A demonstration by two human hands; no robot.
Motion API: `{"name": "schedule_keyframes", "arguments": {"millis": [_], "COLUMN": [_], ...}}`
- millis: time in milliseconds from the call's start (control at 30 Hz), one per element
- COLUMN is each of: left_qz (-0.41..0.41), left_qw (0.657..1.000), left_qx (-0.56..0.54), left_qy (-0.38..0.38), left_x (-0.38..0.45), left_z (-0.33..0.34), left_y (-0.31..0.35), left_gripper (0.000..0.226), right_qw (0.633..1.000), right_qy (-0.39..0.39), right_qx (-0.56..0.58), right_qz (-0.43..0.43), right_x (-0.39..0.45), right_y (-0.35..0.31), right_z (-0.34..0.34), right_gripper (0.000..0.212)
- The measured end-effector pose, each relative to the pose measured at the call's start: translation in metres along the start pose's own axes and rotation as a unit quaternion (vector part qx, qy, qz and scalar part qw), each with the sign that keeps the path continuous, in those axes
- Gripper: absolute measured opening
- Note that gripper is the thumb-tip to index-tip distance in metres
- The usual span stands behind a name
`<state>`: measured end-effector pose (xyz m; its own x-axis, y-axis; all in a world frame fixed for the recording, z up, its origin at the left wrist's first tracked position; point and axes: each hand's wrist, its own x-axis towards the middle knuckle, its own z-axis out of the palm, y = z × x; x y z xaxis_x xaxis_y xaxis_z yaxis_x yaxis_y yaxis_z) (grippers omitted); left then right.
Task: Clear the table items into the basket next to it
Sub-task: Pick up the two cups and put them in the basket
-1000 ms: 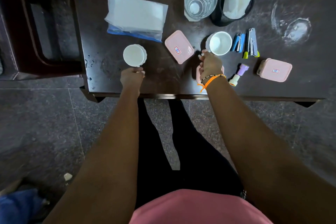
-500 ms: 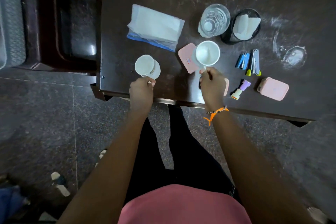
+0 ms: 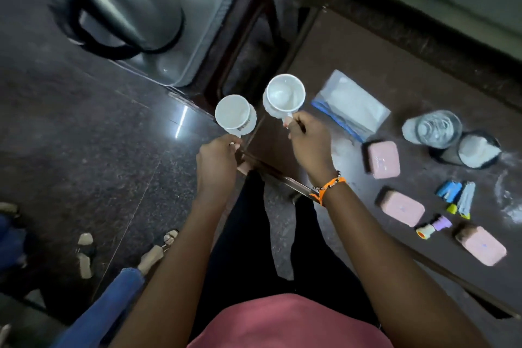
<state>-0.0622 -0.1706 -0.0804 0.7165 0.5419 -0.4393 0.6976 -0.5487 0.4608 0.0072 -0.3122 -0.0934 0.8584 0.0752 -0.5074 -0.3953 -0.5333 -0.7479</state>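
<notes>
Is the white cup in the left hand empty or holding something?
Empty: the white cup held by the left hand shows only a bare white interior.

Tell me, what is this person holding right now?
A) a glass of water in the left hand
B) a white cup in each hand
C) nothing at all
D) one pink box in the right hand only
B: the left hand grips one white cup by its handle and the right hand grips the other white cup, both lifted near the table edge.
</notes>
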Motion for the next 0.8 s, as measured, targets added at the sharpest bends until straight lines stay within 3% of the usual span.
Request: {"name": "schedule_keyframes", "arguments": {"millis": [233, 400, 567, 800], "left_qz": [0.009, 0.022, 0.011, 0.073], "left_qw": [0.998, 0.997, 0.989, 0.975], "left_qx": [0.000, 0.067, 0.137, 0.207], "left_qy": [0.059, 0.032, -0.045, -0.036], "left_x": [0.078, 0.147, 0.195, 0.220], "left_z": [-0.074, -0.101, -0.101, -0.082], "left_y": [-0.025, -0.040, -0.045, -0.055], "left_gripper": [0.026, 0.031, 0.028, 0.022], "right_qw": [0.999, 1.000, 0.993, 0.979], "right_qy": [-0.025, -0.008, -0.010, 0.015], "right_qx": [0.019, 0.002, -0.114, -0.178], "right_qz": [-0.041, -0.025, 0.017, 0.093], "right_x": [0.049, 0.100, 0.150, 0.170], "right_y": [-0.110, -0.154, -0.163, -0.159], "right_z": [0.083, 0.139, 0.176, 0.195], "right_gripper": [0.024, 0.026, 0.029, 0.031]}}
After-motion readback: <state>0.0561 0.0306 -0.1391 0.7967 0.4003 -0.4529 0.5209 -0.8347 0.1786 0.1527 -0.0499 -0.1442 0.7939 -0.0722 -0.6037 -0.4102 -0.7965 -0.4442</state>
